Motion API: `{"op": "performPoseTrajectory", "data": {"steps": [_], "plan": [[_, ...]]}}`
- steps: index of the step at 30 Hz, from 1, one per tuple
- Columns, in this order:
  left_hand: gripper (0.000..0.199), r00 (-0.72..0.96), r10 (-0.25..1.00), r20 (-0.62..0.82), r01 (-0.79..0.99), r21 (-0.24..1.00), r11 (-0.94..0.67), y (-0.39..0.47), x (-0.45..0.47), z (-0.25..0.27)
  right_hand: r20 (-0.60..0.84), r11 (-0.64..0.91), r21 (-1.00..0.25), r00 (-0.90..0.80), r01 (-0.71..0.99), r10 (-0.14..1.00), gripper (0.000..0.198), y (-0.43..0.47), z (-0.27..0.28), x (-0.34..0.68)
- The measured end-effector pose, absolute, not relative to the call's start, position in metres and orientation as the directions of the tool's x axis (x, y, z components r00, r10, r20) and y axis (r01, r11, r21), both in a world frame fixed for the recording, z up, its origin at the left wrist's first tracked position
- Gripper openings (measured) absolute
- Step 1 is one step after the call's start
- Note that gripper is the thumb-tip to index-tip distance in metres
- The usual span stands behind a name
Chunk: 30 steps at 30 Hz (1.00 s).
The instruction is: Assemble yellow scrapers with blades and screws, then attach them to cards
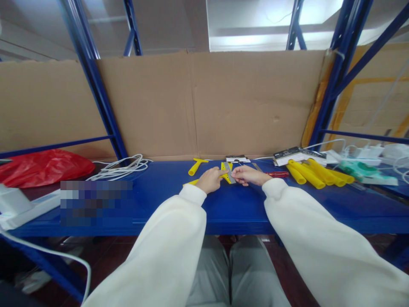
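The left hand (209, 180) is curled over a yellow T-piece (223, 166), a finger reaching onto the grey plate (229, 172) that lies across its head. The right hand (249, 175) meets the plate's other edge with thumb and finger drawn together; whether they grip the plate or something small, I cannot tell. The T-piece and plate are at the middle of the blue table (159, 207), between the two hands.

Just beyond the left hand lies a second T-piece (197, 166). Behind the right hand is a black-and-white card (238, 159), and just right of that hand is a red-handled tool (277, 174). Further right, several yellow handles (308, 174) lie side by side, in front of white packs (286, 157). Well to the left are a coiled white cable (126, 169) and a red bag (54, 167).
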<state>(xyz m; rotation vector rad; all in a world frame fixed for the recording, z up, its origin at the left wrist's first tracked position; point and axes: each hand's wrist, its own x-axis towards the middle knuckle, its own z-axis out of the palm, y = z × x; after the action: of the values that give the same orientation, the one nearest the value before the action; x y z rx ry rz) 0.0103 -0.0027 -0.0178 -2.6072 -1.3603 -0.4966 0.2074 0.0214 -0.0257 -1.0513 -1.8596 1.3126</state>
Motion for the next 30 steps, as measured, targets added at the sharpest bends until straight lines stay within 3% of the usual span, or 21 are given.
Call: {"op": "performPoseTrajectory", "data": {"steps": [30], "plan": [[0.042, 0.576, 0.739, 0.349, 0.794, -0.025, -0.607, -0.0004, 0.0088, -0.0163, 0.035, 0.211, -0.916, -0.458, 0.340, 0.888, 0.021, 0.0222, -0.0252, 0.2074]]}}
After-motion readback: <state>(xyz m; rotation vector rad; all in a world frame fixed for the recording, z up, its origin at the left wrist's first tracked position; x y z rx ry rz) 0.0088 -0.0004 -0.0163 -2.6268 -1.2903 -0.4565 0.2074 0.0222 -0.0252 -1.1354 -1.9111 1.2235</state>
